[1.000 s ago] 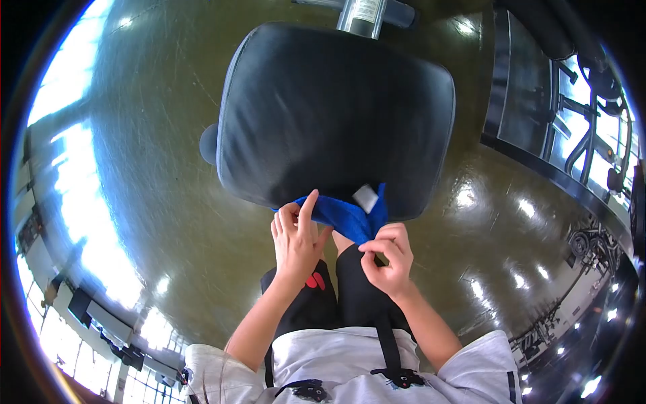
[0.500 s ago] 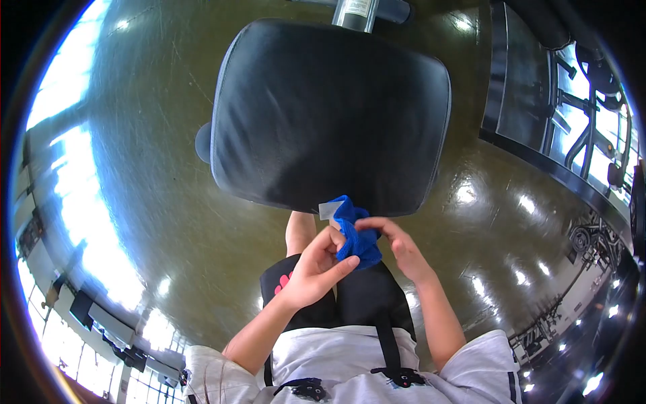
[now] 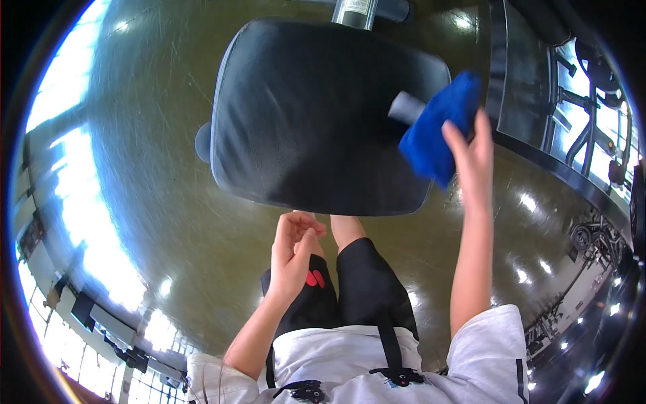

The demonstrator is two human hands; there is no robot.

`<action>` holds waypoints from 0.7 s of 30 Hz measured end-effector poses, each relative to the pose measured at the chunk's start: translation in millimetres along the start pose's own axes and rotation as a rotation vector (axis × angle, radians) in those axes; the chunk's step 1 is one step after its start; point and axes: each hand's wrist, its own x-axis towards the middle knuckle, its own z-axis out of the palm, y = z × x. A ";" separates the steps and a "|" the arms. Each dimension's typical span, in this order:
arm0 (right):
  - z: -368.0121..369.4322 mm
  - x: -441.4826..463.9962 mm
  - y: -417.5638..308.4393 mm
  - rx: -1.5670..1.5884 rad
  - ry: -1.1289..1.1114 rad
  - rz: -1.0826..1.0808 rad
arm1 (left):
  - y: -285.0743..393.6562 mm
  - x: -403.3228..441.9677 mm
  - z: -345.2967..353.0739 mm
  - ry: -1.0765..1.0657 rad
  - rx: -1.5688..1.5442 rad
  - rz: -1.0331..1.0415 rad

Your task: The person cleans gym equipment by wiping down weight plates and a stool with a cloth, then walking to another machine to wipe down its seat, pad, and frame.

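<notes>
My right hand [image 3: 471,155] is raised at the right side of a black padded bench seat [image 3: 316,114], gripping a blue cloth [image 3: 441,128]. A pale tag [image 3: 406,108] sticks out from the cloth's left side, over the seat. The cloth is slightly blurred, and whether it touches the seat I cannot tell. My left hand [image 3: 292,252] is by my left thigh, just below the seat's near edge. Its fingers are curled inward, and nothing shows in them.
A metal post with a label [image 3: 354,12] rises behind the seat. A round black roller end [image 3: 203,143] juts out on its left. Gym equipment [image 3: 585,114] stands at the right beside a dark raised edge [image 3: 538,158]. The floor [image 3: 155,87] is glossy.
The blue cloth has left my left hand and moved up and right in my right hand, hanging more spread out. My left hand has drawn back slightly to the left.
</notes>
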 end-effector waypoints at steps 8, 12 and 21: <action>38.8 86.5 44.9 -1.183 0.205 -0.499 | -9.9 -4.6 12.8 -0.053 0.018 -0.033; 57.5 39.8 39.0 -1.010 0.165 -0.498 | -8.9 -6.2 13.7 -0.021 0.038 -0.061; 121.0 -155.3 37.6 -0.654 -0.636 -0.338 | 8.3 -11.4 7.1 0.156 0.120 0.108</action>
